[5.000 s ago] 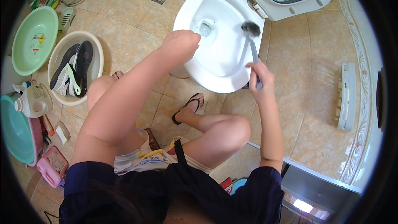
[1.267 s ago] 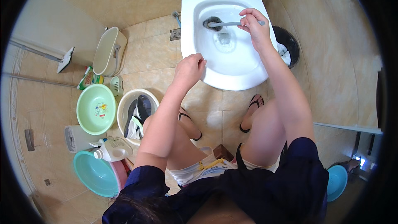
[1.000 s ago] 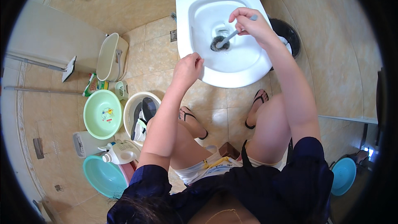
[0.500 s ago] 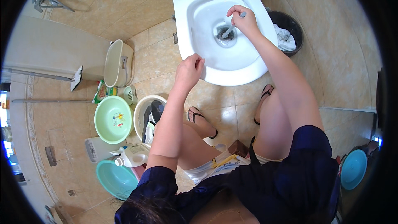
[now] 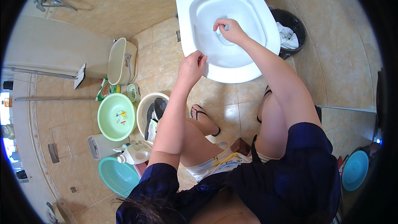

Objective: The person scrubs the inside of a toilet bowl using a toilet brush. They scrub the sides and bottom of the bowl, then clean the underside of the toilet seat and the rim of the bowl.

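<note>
A white toilet (image 5: 233,76) with its lid raised stands in front of me. Over the bowl, my right hand (image 5: 234,32) is closed around the pale grey handle (image 5: 226,28) of a toilet brush. The brush head is hidden beneath that hand, down at the drain. My left hand (image 5: 191,67) is curled into a loose fist by the left front of the rim, with no object showing in it. Whether its knuckles touch the rim, I cannot tell.
A black bin (image 5: 302,27) holding crumpled white paper stands right of the toilet. To the left are a beige bucket (image 5: 117,60), a green basin (image 5: 112,126), a cream basin (image 5: 140,116) with dark shoes, a white bottle (image 5: 136,153) and a turquoise basin (image 5: 114,176).
My right hand has moved left and nearer to me over the bowl, the brush handle now pointing more upright. My left hand has hardly moved.
</note>
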Motion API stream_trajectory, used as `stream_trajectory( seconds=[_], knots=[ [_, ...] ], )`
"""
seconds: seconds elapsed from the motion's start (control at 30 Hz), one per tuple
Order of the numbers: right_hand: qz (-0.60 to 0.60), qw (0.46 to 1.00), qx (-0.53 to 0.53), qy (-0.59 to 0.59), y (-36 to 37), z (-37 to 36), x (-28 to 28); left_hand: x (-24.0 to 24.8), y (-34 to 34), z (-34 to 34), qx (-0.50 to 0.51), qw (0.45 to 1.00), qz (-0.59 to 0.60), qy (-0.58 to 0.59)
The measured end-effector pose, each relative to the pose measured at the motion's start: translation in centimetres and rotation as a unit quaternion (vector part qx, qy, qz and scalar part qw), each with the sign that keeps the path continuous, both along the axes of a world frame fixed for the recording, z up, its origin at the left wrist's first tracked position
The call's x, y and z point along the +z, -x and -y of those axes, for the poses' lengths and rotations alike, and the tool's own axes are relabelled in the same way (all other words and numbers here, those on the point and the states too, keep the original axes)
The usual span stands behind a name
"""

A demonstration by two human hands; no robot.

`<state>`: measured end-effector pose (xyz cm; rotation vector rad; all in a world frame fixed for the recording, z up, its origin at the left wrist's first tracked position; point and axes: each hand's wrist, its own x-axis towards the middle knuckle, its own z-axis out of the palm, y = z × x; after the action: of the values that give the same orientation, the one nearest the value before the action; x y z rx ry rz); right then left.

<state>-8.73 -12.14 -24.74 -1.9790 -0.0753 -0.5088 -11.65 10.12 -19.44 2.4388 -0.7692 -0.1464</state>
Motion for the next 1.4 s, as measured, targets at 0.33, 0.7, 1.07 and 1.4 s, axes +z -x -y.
stream_trajectory(
  seconds=[0.33,0.7,1.07,1.4],
  knots=[
    [0.05,0.908,-0.07,-0.409,3.7,2.8,9.2,-0.3,0.2,-0.2,0.0,1.0,0.006,0.017],
    [0.116,0.915,-0.093,-0.375,2.3,0.3,9.0,-0.3,0.1,0.0,-0.004,1.0,0.02,0.004],
    [0.207,0.951,-0.192,-0.124,3.8,4.0,9.7,-0.5,0.0,0.0,0.002,0.999,0.034,-0.005],
    [0.009,0.983,-0.104,-0.153,3.8,4.1,6.3,-0.5,0.0,-0.2,-0.003,1.0,0.024,0.011]
  ],
)
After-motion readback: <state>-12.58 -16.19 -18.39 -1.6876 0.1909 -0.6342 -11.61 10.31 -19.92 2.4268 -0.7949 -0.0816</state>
